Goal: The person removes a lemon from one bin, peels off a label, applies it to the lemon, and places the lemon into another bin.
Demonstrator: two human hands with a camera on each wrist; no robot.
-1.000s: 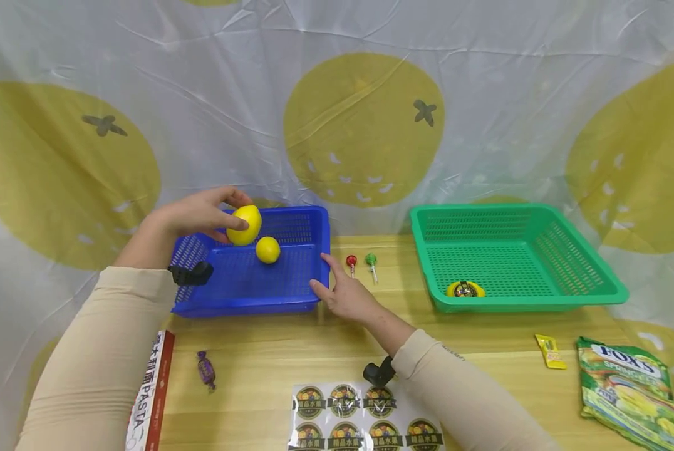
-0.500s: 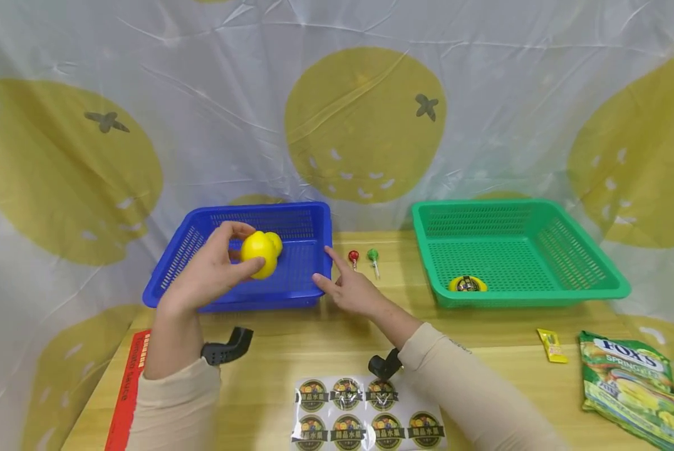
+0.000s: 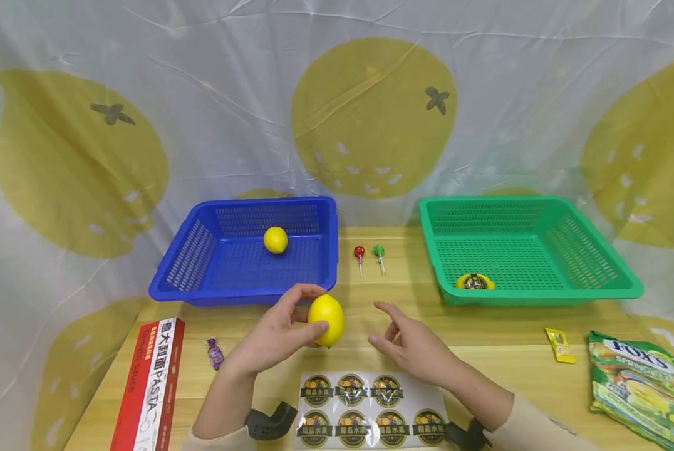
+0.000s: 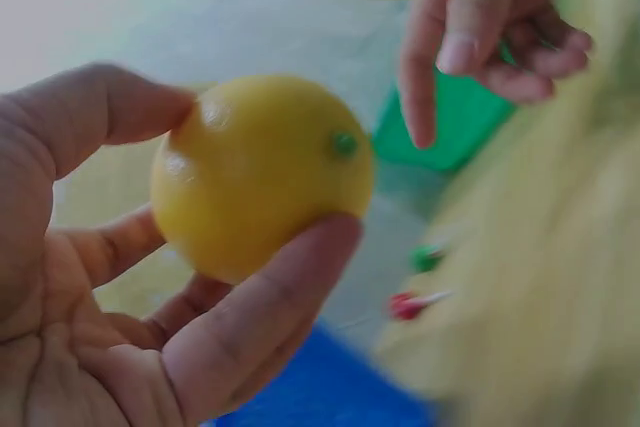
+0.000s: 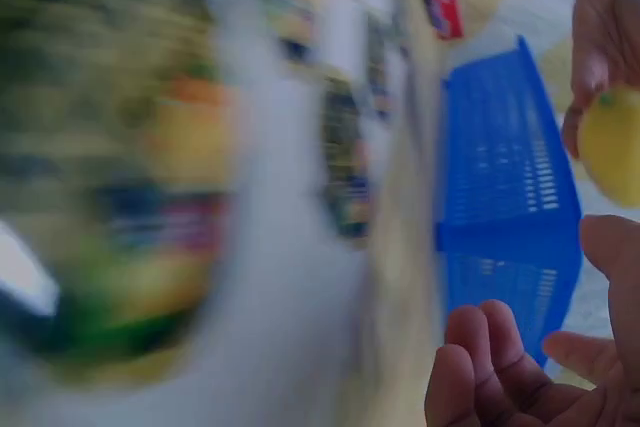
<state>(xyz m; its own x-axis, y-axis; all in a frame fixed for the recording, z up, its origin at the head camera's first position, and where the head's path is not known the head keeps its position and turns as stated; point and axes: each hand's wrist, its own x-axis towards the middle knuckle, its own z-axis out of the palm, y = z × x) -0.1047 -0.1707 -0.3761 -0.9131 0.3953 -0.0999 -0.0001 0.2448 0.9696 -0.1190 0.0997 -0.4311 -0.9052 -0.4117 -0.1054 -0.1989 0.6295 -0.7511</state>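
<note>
Head view, leftmost: a red-and-white pasta box (image 3: 148, 385) lies on the desk (image 3: 500, 338), a purple-wrapped candy (image 3: 215, 354) to its right. Behind them I log the blue basket (image 3: 241, 294), with a loose lemon (image 3: 275, 240) towards its back wall.

Left hand (image 3: 277, 332): fingers parted only as wide as the fruit, thumb opposing, gripping a yellow lemon (image 3: 327, 319). I read that fruit as held up over the desk, by the blue basket's near right corner; the left wrist view shows me a green nub on its skin.

Next, a red lollipop (image 3: 359, 252) and a green lollipop (image 3: 379, 250) lie side by side between the baskets. Nearer the person, a sticker sheet (image 3: 423, 398) lies flat, one upper-row place bare.

Right hand (image 3: 418, 346), by the sheet's far edge: index finger extended, thumb apart, other fingers loosely bent, nothing gripped.

Green basket (image 3: 540, 294): a labelled lemon (image 3: 475, 282) lies inside at the near wall. Far right, I note a yellow candy packet (image 3: 560, 346), then a green FOX'S bag (image 3: 644, 391). Right wrist view: sheet badly blurred.
</note>
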